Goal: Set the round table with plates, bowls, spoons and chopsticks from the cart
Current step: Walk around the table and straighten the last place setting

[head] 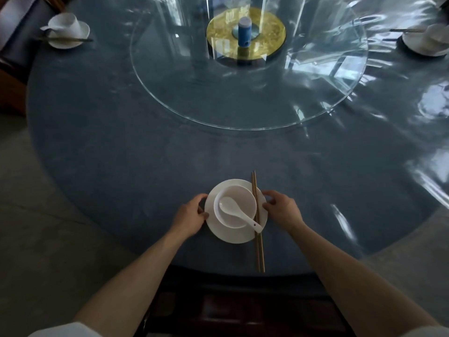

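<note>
A white plate (233, 235) lies on the round blue table (145, 152) near its front edge. A white bowl (239, 198) stands on the plate with a white spoon (239, 211) lying in it, handle pointing to the lower right. Two wooden chopsticks (258, 249) rest across the plate's right side and stick out past the table edge. My left hand (192, 216) grips the plate's left rim with curled fingers. My right hand (283, 206) pinches the plate's right rim beside the chopsticks.
A glass turntable (194, 93) with a gold centre disc (267, 27) and a blue bottle (245, 34) fills the table's middle. Set places with plate, bowl and chopsticks stand at far left (66, 30) and far right (427, 41). A dark chair (243, 307) sits below the table edge.
</note>
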A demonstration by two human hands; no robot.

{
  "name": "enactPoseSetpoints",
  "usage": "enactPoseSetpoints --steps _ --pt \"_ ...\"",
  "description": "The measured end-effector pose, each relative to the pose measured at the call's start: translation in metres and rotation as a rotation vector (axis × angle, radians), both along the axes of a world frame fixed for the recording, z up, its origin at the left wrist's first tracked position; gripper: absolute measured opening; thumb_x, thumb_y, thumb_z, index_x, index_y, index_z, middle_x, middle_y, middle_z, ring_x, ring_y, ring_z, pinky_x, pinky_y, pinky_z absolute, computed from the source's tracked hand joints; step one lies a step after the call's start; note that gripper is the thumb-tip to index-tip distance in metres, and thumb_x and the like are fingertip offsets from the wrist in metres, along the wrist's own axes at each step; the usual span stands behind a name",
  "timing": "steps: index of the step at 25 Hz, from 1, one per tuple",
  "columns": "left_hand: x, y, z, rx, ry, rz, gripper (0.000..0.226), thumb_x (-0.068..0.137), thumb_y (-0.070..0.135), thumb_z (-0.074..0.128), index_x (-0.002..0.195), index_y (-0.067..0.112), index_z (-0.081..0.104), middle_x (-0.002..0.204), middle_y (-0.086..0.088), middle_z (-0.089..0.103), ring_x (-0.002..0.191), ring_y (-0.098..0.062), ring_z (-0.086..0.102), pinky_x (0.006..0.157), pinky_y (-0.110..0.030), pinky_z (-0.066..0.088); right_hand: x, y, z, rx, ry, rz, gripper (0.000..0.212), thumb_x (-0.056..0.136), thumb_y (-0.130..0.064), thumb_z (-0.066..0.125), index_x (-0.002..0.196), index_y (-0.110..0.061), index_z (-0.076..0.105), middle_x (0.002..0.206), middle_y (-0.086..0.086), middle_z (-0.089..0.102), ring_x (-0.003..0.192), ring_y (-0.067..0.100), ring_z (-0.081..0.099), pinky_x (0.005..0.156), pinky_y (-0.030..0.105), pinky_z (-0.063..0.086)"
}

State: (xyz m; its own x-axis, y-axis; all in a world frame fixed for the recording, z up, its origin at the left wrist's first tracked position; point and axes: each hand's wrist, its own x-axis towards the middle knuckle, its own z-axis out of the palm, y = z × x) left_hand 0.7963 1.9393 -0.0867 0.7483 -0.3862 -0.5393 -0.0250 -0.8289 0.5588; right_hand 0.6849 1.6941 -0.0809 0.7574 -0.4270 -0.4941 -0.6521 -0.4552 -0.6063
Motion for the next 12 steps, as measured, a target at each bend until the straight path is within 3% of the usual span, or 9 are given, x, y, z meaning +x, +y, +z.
enactPoseSetpoints --steps 5,9,12 --pt "-0.0001 0.0003 0.0001 0.01 -0.016 -0.008 0.049 0.09 0.016 0.064 0.133 0.034 0.049 0.085 0.009 0.064 0.085 -0.014 0.063 0.077 -0.033 0.052 -0.0044 0.0057 -0.0001 0.015 -0.017 -0.026 0.037 0.093 -0.015 0.057 0.128 -0.027 0.058 0.085 -0.005 0.066 0.072 0.004 0.062 0.055 0.014 0.044" --pt "0.0019 -0.0008 0.0004 0.028 -0.022 -0.015 0.048 0.089 0.017 0.065 0.132 0.034 0.049 0.086 0.008 0.064 0.085 -0.014 0.063 0.076 -0.035 0.053 -0.0048 0.0084 0.0008 0.013 -0.027 -0.036 0.037 0.094 -0.013 0.054 0.128 -0.026 0.058 0.089 -0.001 0.07 0.079 0.012 0.068 0.067 0.025 0.055" --pt "0.002 -0.0015 0.0 0.036 -0.026 -0.022 0.048 0.089 0.017 0.065 0.131 0.034 0.05 0.086 0.008 0.065 0.085 -0.014 0.063 0.075 -0.034 0.053 -0.006 0.0093 -0.0002 0.016 -0.026 -0.048 0.035 0.094 -0.013 0.054 0.127 -0.026 0.057 0.09 0.001 0.071 0.079 0.013 0.068 0.067 0.025 0.054"
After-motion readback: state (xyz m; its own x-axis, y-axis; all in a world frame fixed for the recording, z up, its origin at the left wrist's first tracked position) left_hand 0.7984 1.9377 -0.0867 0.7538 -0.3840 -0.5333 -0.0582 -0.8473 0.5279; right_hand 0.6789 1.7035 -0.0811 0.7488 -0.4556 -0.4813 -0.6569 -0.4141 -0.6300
